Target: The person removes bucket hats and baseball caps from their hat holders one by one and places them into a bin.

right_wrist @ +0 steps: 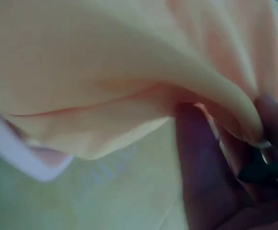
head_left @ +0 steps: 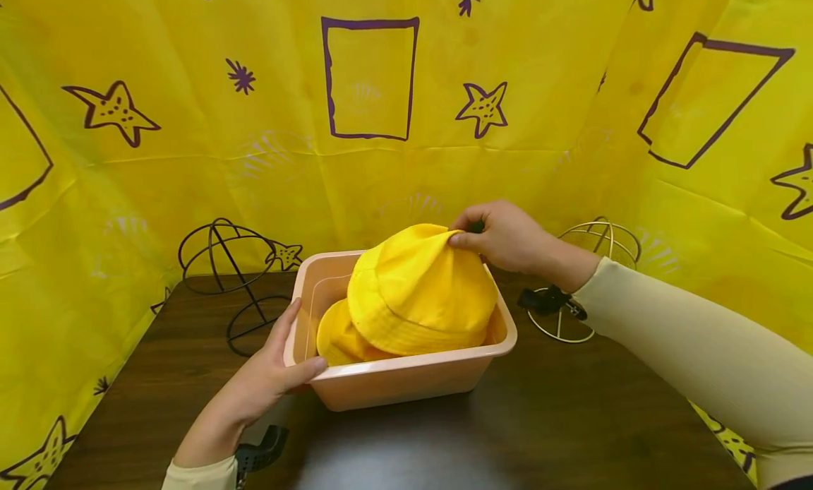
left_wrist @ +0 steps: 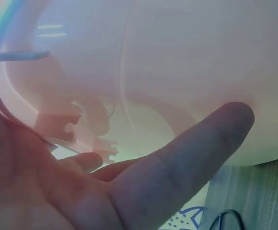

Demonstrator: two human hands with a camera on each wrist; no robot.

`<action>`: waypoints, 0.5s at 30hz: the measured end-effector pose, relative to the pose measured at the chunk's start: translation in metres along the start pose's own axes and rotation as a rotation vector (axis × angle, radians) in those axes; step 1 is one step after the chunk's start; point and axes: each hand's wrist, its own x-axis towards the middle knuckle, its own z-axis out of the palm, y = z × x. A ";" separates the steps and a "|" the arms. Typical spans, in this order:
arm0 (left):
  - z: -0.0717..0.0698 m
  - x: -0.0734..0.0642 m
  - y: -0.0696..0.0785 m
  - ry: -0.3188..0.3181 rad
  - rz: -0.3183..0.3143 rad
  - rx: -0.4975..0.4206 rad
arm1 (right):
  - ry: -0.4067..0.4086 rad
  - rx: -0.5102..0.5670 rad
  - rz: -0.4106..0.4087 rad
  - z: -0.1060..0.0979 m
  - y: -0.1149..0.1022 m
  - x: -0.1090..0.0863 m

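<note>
A yellow bucket hat (head_left: 425, 292) sits tilted in a peach plastic tub (head_left: 406, 387), its crown rising above the rim. Another yellow hat (head_left: 346, 335) shows partly beneath it at the left. My right hand (head_left: 508, 236) pinches the upper hat's crown between thumb and fingers, drawing the cloth into folds. In the right wrist view, the gathered hat fabric (right_wrist: 129, 100) runs into the fingers. My left hand (head_left: 267, 373) holds the tub's left front corner, thumb on the rim. The left wrist view shows a finger (left_wrist: 187, 148) lying along the tub's outer wall (left_wrist: 187, 57).
Behind the tub at left stands a black wire stand (head_left: 231, 264). A pale gold wire stand (head_left: 593, 239) is at right, partly hidden by my right wrist. All rest on a dark wooden table (head_left: 603, 405), with yellow patterned cloth (head_left: 381, 179) behind and at both sides.
</note>
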 end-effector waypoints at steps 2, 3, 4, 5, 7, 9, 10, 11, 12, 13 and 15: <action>0.000 0.000 0.000 0.002 0.000 0.009 | -0.060 -0.112 -0.082 0.010 -0.006 0.001; 0.000 0.000 0.000 0.002 -0.001 0.009 | -0.088 -0.177 -0.127 0.016 -0.009 0.002; 0.000 0.000 0.000 0.002 -0.001 0.009 | -0.119 -0.235 -0.169 0.021 -0.011 0.003; 0.000 0.000 0.001 0.002 -0.002 0.007 | -0.153 -0.293 -0.206 0.027 -0.014 0.004; 0.000 0.000 0.001 0.000 -0.006 -0.005 | -0.221 -0.402 -0.268 0.038 -0.017 0.005; 0.001 0.000 0.001 -0.008 -0.012 -0.027 | -0.308 -0.486 -0.264 0.048 -0.019 0.005; 0.001 0.000 0.001 -0.012 -0.016 -0.037 | -0.355 -0.515 -0.249 0.053 -0.019 0.006; 0.001 0.000 0.001 -0.014 -0.017 -0.043 | -0.397 -0.534 -0.230 0.057 -0.018 0.006; 0.001 -0.001 0.001 -0.014 -0.017 -0.044 | -0.429 -0.549 -0.209 0.062 -0.018 0.007; 0.001 -0.001 0.001 -0.014 -0.017 -0.047 | -0.449 -0.563 -0.195 0.065 -0.017 0.007; 0.002 -0.001 0.001 -0.010 -0.016 -0.043 | -0.465 -0.585 -0.163 0.072 -0.016 0.009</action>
